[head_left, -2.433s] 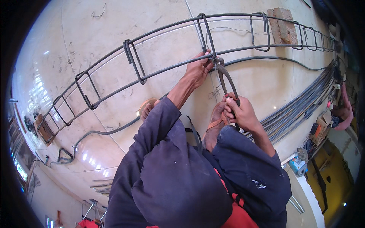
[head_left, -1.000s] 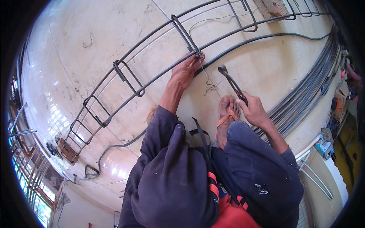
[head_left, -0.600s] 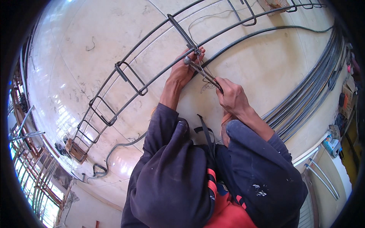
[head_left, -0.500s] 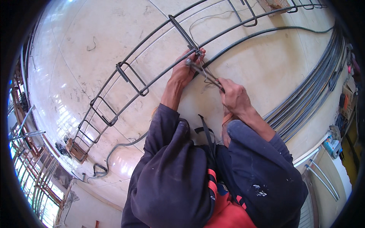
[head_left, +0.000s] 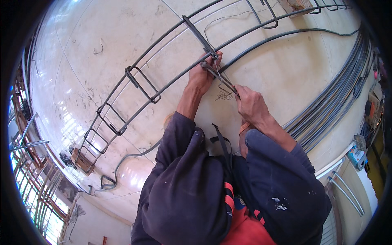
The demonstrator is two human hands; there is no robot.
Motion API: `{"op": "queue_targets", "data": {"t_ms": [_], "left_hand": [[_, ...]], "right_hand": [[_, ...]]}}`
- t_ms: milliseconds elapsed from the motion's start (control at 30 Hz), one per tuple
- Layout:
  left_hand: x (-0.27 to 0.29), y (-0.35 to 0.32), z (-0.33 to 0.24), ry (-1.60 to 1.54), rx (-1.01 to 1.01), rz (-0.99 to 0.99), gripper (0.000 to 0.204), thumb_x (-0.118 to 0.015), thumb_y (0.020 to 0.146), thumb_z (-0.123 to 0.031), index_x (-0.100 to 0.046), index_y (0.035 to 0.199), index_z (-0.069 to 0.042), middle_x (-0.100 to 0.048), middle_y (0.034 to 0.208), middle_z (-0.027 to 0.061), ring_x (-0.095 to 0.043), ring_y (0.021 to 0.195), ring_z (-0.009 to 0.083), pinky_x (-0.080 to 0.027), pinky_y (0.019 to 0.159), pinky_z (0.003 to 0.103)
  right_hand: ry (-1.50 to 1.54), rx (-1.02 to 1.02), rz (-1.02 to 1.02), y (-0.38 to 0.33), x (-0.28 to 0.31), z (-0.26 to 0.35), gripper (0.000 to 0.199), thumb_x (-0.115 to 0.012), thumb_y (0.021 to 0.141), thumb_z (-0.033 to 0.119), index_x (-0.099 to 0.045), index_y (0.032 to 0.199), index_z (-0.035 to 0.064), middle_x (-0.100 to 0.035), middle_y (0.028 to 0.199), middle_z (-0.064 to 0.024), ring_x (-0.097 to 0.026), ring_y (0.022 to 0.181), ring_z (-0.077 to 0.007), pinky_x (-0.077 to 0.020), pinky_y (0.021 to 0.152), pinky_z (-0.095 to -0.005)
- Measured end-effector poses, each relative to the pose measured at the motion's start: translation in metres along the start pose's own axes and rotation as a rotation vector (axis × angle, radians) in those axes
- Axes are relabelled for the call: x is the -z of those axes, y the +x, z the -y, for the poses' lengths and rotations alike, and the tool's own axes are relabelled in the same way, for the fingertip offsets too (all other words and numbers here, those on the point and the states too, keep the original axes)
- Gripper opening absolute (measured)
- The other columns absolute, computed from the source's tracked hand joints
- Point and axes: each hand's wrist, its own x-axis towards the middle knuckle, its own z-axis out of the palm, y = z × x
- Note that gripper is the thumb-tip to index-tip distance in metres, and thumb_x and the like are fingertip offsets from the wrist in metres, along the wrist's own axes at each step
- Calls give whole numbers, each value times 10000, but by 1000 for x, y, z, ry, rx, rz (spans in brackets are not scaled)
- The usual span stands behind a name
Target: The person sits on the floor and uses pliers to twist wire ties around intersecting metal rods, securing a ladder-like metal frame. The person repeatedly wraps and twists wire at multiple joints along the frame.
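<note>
Beside the rebar frame, my right hand grips pincers that, slipping, could nip my left hand, whose hold I cannot tell.

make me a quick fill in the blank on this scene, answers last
The dark metal pincers are gripped in the bare ____ hand.
The bare hand nearer the long dark steel rebar cage is the ____ one.
The loose bundle of grey steel rods lies toward the picture's ____ edge.

Missing words: right; left; right
</note>
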Motion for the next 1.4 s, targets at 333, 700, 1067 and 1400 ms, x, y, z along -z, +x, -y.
{"op": "queue_targets", "data": {"t_ms": [333, 700, 1067, 1400], "left_hand": [[-3, -8, 11, -265, 28, 14, 342, -418, 1025, -106, -432, 1296, 102, -525, 1305, 226, -545, 1216, 295, -488, 1055, 326], [7, 0, 21, -384, 15, 64, 355, -437, 1017, -115, -425, 1290, 112, -560, 1259, 201, -603, 1117, 253, -513, 1022, 305], [7, -2, 21, -403, -4, 96, 268, -474, 996, -55, -479, 1210, 108, -584, 1206, 194, -604, 1111, 242, -521, 1009, 280], [7, -1, 22, -458, -21, 98, 260, -444, 1004, -53, -467, 1198, 119, -574, 1208, 197, -586, 1136, 271, -524, 1007, 305]], "right_hand": [[-162, 31, 121, 9, 5, 10, 144, -468, 918, 103, -558, 977, 6, -638, 845, -223, -657, 727, -410, -532, 625, -489], [-137, -56, 93, 13, 14, 2, 146, -450, 909, 90, -533, 962, -18, -634, 863, -256, -651, 764, -444, -537, 658, -500], [-142, -60, 167, 10, 16, 4, 149, -461, 904, 85, -523, 988, -21, -637, 874, -262, -654, 792, -444, -539, 696, -505], [-91, -84, 177, 7, 9, 13, 192, -453, 902, 92, -553, 1019, -24, -644, 900, -258, -645, 810, -445, -525, 702, -514]]}}
